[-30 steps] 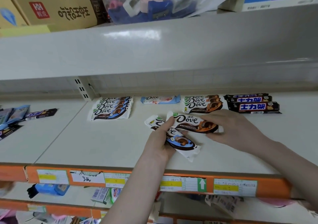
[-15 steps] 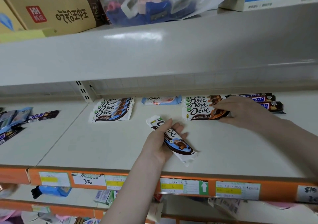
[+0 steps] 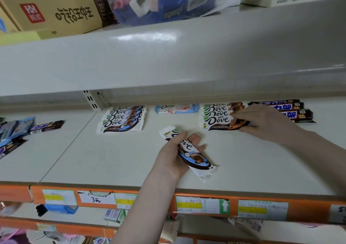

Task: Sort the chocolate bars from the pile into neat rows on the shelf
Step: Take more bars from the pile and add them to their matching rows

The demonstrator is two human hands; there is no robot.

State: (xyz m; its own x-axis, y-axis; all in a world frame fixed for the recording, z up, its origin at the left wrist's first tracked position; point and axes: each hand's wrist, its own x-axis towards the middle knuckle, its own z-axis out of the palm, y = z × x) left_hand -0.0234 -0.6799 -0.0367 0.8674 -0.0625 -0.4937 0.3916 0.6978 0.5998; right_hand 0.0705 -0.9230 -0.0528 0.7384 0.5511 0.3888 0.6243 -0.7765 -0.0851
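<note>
Head-cam view of a white shop shelf (image 3: 74, 161) w/ an orange front edge. The left hand (image 3: 175, 155) grips a blue-and-white Dove bar (image 3: 189, 153), fingers curled round it, held diagonally near the shelf's front edge, approx. mid-shelf. The right hand (image 3: 265, 121) pinches the right end of the front brown Dove bar (image 3: 222, 122), which sits at the front of a brown Dove row (image 3: 219, 110) toward the back edge, right of centre. Left of that row, a single pale-blue bar (image 3: 177, 108) at the back edge, then a blue Dove row (image 3: 122, 118). Behind the right hand, black bars (image 3: 297, 110) lie at the back right. The unsorted pile (image 3: 16, 133) sits at the shelf's far left edge.

Risks: pulling away, the right hand could drag the brown bar askew, since the wrapper looks slick. The blue bar's loose end hangs unsupported; a weak hold could drop it short of its row, or it could land crooked on the overlapped stack.
</note>
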